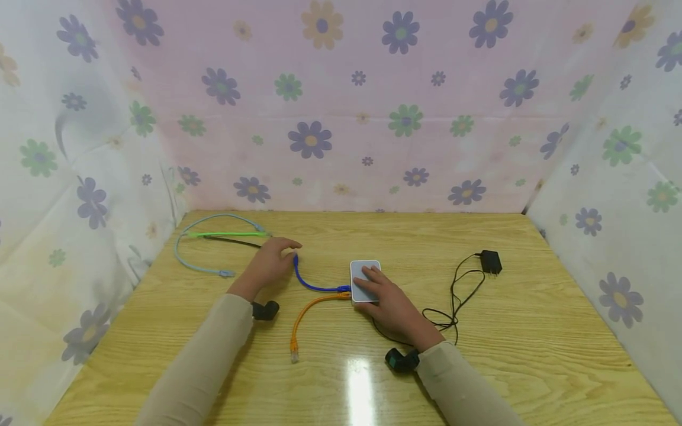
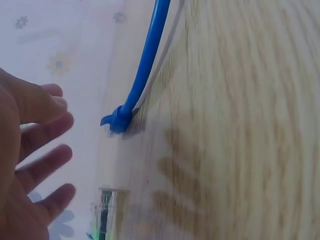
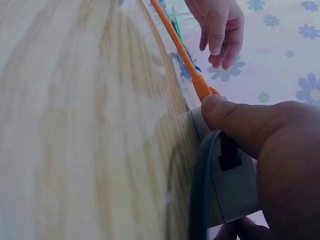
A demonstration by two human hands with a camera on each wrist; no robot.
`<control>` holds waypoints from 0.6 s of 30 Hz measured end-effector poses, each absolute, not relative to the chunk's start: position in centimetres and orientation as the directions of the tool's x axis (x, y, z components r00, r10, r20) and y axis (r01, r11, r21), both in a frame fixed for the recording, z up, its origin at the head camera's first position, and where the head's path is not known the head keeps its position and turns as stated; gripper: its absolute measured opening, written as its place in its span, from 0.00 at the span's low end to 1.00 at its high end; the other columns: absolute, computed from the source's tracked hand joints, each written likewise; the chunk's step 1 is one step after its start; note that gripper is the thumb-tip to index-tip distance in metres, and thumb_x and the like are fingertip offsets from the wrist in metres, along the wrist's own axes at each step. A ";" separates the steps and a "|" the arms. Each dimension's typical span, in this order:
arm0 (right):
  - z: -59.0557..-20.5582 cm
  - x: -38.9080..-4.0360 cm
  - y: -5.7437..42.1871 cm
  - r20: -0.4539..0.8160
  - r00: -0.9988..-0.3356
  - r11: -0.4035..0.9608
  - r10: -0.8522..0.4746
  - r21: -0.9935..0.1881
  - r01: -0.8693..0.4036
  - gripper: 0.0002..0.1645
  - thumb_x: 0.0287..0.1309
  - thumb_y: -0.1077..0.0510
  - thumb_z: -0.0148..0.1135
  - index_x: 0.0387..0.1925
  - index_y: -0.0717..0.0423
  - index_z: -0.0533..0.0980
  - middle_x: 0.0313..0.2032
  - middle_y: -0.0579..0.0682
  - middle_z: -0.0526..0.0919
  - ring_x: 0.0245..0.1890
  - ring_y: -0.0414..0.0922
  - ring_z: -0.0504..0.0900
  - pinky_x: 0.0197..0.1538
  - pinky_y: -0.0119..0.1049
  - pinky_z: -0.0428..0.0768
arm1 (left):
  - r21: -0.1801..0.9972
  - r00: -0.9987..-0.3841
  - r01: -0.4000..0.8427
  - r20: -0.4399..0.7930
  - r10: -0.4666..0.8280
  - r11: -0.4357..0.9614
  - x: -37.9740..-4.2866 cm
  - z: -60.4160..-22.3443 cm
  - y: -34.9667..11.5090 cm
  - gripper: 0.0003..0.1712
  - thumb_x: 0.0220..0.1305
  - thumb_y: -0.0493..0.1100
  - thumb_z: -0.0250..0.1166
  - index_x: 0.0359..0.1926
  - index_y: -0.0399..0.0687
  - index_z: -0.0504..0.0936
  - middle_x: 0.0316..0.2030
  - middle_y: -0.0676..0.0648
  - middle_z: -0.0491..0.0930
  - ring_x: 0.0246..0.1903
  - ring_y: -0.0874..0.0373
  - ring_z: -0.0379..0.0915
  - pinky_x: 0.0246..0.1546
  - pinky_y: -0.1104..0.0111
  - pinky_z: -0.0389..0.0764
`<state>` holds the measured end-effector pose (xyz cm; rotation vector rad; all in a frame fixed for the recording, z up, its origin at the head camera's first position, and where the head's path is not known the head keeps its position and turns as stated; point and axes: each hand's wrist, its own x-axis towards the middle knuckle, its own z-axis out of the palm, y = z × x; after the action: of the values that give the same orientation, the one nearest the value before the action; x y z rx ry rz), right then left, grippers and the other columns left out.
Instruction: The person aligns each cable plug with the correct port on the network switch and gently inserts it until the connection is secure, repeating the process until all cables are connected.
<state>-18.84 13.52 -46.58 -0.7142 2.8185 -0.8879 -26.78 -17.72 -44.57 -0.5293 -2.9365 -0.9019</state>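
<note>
A small white network box [image 1: 365, 270] with a grey top lies mid-table, a blue network cable [image 1: 315, 288] and an orange network cable [image 1: 305, 313] plugged into its left side. My right hand [image 1: 393, 305] grips the box, fingers across the top and thumb at the side edge. In the right wrist view that thumb [image 3: 235, 120] lies beside the orange plug [image 3: 201, 86]. My left hand [image 1: 269, 261] is over the table by the blue cable's loose end. In the left wrist view its fingers are spread, apart from the blue plug [image 2: 120, 121].
A light-blue cable [image 1: 183, 255], a bright green cable [image 1: 229, 234] and a black cable [image 1: 234, 241] lie at the back left. At the right is a black power adapter [image 1: 491, 261], its thin cord [image 1: 452, 302] looped on the table. Floral cloth [image 1: 341, 142] walls three sides.
</note>
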 end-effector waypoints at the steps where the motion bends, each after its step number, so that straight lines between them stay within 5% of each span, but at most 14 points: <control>1: -46.6 -18.8 13.5 0.045 -0.884 0.720 -0.465 -0.563 -0.407 0.35 0.62 0.43 0.61 0.69 0.42 0.66 0.75 0.49 0.55 0.76 0.52 0.48 0.69 0.56 0.65 | 0.533 -0.941 0.331 0.123 0.316 0.778 -26.9 -44.6 -17.8 0.17 0.69 0.38 0.58 0.56 0.42 0.80 0.57 0.37 0.77 0.61 0.38 0.68 0.62 0.46 0.69; 18: -46.7 -18.9 13.6 0.045 -0.883 0.726 -0.468 -0.550 -0.413 0.36 0.62 0.42 0.62 0.69 0.41 0.66 0.75 0.49 0.55 0.76 0.53 0.48 0.69 0.56 0.65 | 0.407 -0.940 0.339 0.168 0.296 0.848 -27.5 -45.7 -19.8 0.23 0.64 0.29 0.47 0.58 0.37 0.77 0.57 0.35 0.77 0.60 0.35 0.68 0.63 0.45 0.68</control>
<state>-18.92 13.55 -46.68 -0.7235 2.8282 -0.8654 -27.52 -19.76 -45.69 -0.5036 -2.9247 -0.6722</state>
